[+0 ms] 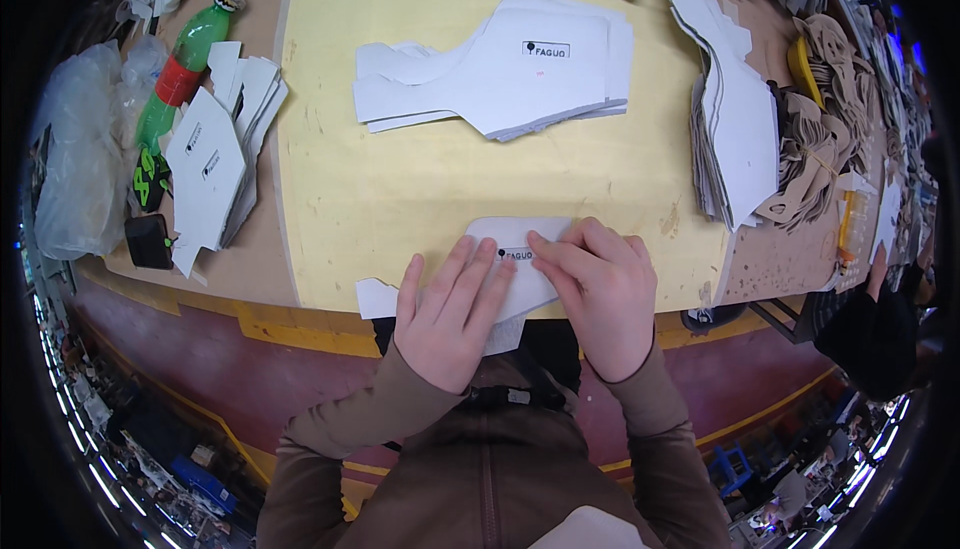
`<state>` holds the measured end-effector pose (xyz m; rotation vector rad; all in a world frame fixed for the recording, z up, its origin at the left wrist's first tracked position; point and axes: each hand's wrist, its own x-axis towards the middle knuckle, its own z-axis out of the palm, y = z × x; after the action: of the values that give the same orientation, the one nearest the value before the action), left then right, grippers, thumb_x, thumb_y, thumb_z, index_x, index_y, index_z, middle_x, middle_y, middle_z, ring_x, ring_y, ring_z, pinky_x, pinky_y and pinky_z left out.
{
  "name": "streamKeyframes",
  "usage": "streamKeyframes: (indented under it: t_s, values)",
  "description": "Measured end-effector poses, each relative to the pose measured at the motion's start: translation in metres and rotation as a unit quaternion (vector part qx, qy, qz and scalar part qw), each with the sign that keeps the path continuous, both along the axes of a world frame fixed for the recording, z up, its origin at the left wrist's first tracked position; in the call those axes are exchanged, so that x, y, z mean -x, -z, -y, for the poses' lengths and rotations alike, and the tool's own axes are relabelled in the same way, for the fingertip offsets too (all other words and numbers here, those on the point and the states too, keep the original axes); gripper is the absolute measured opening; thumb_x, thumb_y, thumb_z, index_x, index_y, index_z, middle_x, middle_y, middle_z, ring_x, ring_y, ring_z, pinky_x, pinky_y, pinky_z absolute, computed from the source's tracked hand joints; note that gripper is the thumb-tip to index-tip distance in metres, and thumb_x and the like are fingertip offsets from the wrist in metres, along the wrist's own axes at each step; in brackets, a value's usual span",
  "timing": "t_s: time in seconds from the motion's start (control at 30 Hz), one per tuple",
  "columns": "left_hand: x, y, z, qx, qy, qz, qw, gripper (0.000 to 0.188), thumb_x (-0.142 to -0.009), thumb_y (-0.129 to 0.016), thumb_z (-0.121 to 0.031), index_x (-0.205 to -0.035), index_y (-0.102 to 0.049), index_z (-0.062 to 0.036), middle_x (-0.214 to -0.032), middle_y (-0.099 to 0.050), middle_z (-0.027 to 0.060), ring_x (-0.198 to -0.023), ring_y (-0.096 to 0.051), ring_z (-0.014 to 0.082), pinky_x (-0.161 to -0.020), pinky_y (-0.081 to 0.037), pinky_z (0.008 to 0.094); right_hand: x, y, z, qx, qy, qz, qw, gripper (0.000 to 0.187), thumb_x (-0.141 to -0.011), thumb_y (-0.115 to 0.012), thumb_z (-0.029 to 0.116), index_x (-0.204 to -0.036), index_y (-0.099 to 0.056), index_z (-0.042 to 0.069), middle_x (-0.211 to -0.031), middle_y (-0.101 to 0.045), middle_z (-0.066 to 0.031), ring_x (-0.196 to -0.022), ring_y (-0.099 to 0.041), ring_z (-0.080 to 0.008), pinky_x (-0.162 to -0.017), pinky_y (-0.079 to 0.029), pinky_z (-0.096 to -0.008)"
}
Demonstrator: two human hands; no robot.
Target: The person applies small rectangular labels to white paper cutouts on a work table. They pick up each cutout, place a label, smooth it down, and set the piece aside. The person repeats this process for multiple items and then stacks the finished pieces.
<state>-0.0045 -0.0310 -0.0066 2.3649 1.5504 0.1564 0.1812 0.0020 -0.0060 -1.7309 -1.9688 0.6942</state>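
Note:
A white, flat cut piece (515, 232) lies at the front edge of the table, partly over the edge, with a small printed label (515, 254) on its face. My left hand (450, 319) rests flat on the piece, fingers spread, their tips close to the label's left end. My right hand (608, 294) has thumb and forefinger pinched at the label's right end, its other fingers curled. Beyond both hands, a stack of similar white cut pieces (450, 79) sits on the yellow sheet; the top one bears the same kind of label.
On the left stand more labelled white pieces (207, 179), a green bottle (195, 44), a black box-like object (149, 241) and a clear plastic bag (80, 159). To the right are a white stack (735, 119) and brown cut parts (810, 149). Another person (870, 339) is at the far right.

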Motion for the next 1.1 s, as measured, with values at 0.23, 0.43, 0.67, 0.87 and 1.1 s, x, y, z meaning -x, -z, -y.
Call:
streamKeyframes:
  t_s: [0.23, 0.43, 0.67, 0.87, 1.1]
  values:
    - [-0.006, -0.011, 0.006, -0.003, 0.0, -0.045, 0.999, 0.045, -0.086, -0.061, -0.01, -0.13, -0.063, -0.0174, -0.144, -0.054, 0.0041, -0.138, -0.047, 0.0236, -0.113, -0.025, 0.063, -0.01, -0.002, -0.012, 0.027, -0.062, -0.009, 0.998, 0.023, -0.079, -0.077, 0.012, -0.101, -0.077, 0.013, -0.074, -0.056, 0.0018, -0.068, -0.054, -0.0161, -0.066, -0.035, -0.0319]
    - [-0.004, -0.008, -0.005, 0.001, 0.022, -0.011, 1.0, 0.049, -0.083, -0.065, -0.009, -0.132, -0.061, -0.0158, -0.141, -0.055, 0.0063, -0.137, -0.047, 0.0259, -0.113, -0.026, 0.0624, -0.025, 0.008, -0.019, 0.081, 0.014, -0.184, 0.979, 0.022, -0.084, -0.072, 0.004, -0.105, -0.075, 0.007, -0.092, -0.062, -0.0038, -0.073, -0.059, -0.0145, -0.076, -0.045, -0.0328]
    - [0.023, 0.007, -0.027, -0.018, -0.119, 0.178, 0.977, 0.053, -0.083, -0.075, -0.016, -0.133, -0.059, -0.0073, -0.134, -0.056, 0.0126, -0.133, -0.045, 0.0416, -0.113, -0.034, 0.0508, -0.027, 0.018, 0.01, -0.077, 0.133, -0.12, 0.981, 0.026, -0.084, -0.073, 0.002, -0.11, -0.071, 0.001, -0.128, -0.055, -0.0146, -0.098, -0.06, -0.0217, -0.083, -0.05, -0.0325]
    - [0.013, 0.005, -0.028, -0.002, -0.084, 0.212, 0.974, 0.04, -0.081, -0.076, -0.009, -0.118, -0.064, -0.0023, -0.125, -0.062, 0.0155, -0.123, -0.054, 0.0408, -0.104, -0.043, 0.0464, -0.008, 0.013, 0.029, -0.017, 0.117, -0.143, 0.983, 0.024, -0.08, -0.076, 0.002, -0.103, -0.069, 0.001, -0.111, -0.063, -0.0118, -0.096, -0.061, -0.0219, -0.081, -0.049, -0.0301]
    - [0.007, -0.038, -0.025, -0.138, -0.036, 0.405, 0.903, 0.027, -0.077, -0.068, 0.0, -0.103, -0.071, -0.0057, -0.1, -0.072, 0.0064, -0.097, -0.067, 0.0238, -0.084, -0.05, 0.0376, -0.018, -0.019, 0.031, -0.163, 0.124, -0.4, 0.893, 0.017, -0.081, -0.066, -0.012, -0.095, -0.067, -0.002, -0.091, -0.068, -0.0132, -0.084, -0.063, -0.0221, -0.079, -0.048, -0.0279]
